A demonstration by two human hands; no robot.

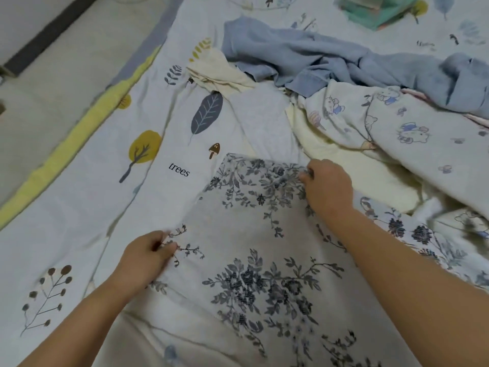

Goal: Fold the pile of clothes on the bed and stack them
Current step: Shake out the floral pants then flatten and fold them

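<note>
1. Person leans over the bed (79, 213). A floral-print garment (251, 234) is spread flat on the leaf-patterned sheet, nearest the person.
2. Left hand (144, 256) pinches the garment's left edge, fingers curled onto the fabric. Right hand (328, 186) grips the far edge near a corner, fingers closed on the cloth.
3. Unfolded pile lies beyond: a blue garment (317, 56) crumpled across the top, a cream cloth (217, 72) just beside it, and a cartoon-print piece (397, 128) bunched at right, touching the floral one.
4. Folded stack, green item (378, 11) on top, sits well apart at the far edge of view; blurred, contents unclear.
5. Risks, by my reading: the thin fabric could slip from the left pinch and the fold come out crooked; the right side could drag the cartoon-print piece along, since the two overlap there.
6. Containers: none visible; everything lies loose on the bed.
</note>
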